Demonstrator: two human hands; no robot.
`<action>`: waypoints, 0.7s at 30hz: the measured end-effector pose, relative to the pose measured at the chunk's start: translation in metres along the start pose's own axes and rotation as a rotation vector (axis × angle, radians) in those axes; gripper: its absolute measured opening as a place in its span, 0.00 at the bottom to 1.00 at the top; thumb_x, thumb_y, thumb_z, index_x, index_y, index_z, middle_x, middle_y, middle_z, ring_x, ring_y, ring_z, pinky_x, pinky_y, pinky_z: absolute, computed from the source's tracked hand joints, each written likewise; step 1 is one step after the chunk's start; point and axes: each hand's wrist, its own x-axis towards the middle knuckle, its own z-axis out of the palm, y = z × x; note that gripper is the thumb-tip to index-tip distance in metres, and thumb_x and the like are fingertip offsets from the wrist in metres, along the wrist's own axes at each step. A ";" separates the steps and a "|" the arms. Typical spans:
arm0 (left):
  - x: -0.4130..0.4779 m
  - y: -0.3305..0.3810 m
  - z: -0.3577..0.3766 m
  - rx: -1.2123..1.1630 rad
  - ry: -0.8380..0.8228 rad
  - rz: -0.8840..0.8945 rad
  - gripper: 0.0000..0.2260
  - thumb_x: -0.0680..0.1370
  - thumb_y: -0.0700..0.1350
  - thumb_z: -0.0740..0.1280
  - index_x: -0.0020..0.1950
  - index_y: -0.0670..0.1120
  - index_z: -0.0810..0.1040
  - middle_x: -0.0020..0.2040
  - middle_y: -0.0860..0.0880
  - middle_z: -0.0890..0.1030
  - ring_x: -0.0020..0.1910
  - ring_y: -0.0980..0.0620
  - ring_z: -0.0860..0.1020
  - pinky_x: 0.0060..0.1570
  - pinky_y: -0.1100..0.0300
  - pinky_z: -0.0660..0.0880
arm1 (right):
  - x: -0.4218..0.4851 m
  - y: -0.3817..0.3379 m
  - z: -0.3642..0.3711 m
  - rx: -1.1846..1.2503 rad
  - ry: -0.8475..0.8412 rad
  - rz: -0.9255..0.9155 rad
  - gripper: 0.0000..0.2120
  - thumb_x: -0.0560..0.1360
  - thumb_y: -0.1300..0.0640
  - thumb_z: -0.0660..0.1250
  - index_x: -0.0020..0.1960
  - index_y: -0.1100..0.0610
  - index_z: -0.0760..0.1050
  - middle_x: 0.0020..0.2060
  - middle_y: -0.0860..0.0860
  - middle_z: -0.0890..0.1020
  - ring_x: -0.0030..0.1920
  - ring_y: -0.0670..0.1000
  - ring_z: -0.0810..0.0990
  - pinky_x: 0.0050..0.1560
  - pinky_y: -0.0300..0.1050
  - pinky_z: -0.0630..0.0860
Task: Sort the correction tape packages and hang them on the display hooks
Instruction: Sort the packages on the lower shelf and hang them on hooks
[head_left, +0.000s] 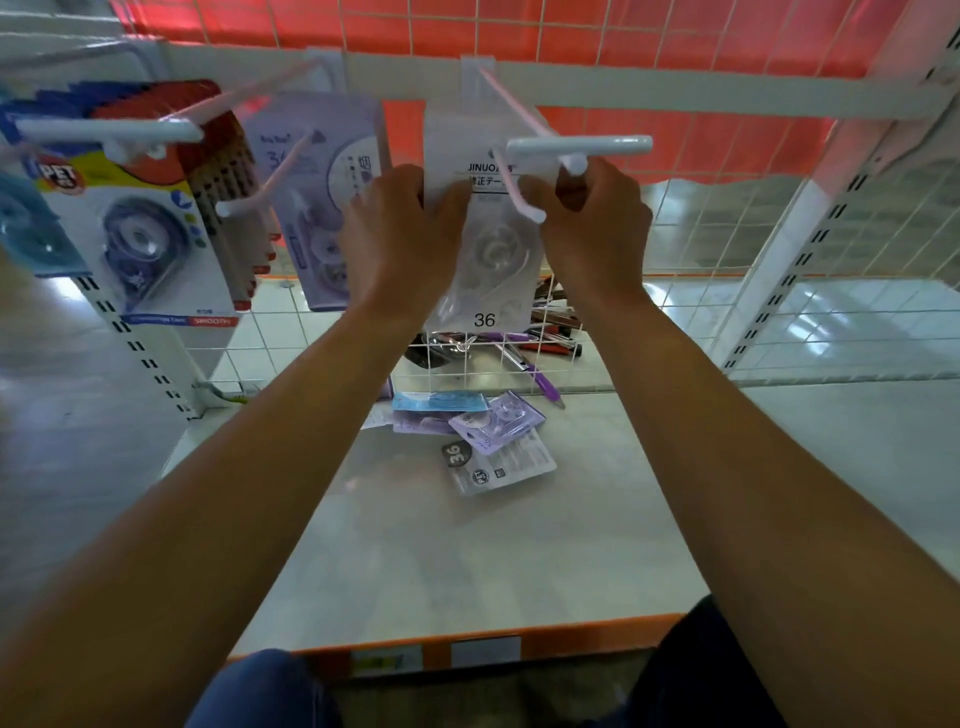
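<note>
Shelf holds loose packages; left hand and right hand pinch white package, seemingly at hook.

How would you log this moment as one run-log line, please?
stage: hanging | left hand: pinches white package | right hand: at hook, grip unclear | shelf: loose packages waiting

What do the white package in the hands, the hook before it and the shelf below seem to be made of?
White correction tape package: seemingly printed card behind a clear, glossy plastic blister; the tape wheel shows through. Display hook: probably coated metal wire, thin, smooth, pale pink. Shelf: pale, softly reflective, perhaps painted metal or laminate; I cannot tell which.
</note>
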 end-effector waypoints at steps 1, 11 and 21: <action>-0.001 -0.004 0.003 -0.019 0.000 0.014 0.15 0.78 0.55 0.63 0.42 0.44 0.77 0.36 0.49 0.77 0.35 0.50 0.73 0.26 0.67 0.63 | -0.001 0.001 -0.001 -0.002 -0.005 0.010 0.11 0.71 0.46 0.70 0.42 0.54 0.75 0.37 0.46 0.80 0.41 0.49 0.79 0.46 0.44 0.74; -0.066 -0.066 0.037 -0.131 -0.132 -0.181 0.21 0.79 0.59 0.52 0.44 0.44 0.75 0.40 0.44 0.81 0.42 0.41 0.78 0.44 0.54 0.72 | -0.038 0.062 -0.026 -0.150 -0.161 0.057 0.22 0.81 0.47 0.53 0.43 0.63 0.75 0.37 0.58 0.82 0.41 0.58 0.81 0.44 0.48 0.75; -0.157 -0.131 0.118 0.174 -0.609 -0.224 0.10 0.78 0.45 0.63 0.57 0.44 0.73 0.52 0.44 0.74 0.53 0.43 0.74 0.47 0.56 0.66 | -0.162 0.172 0.036 -0.559 -0.770 0.298 0.14 0.78 0.57 0.59 0.62 0.59 0.69 0.57 0.59 0.78 0.58 0.60 0.76 0.53 0.47 0.72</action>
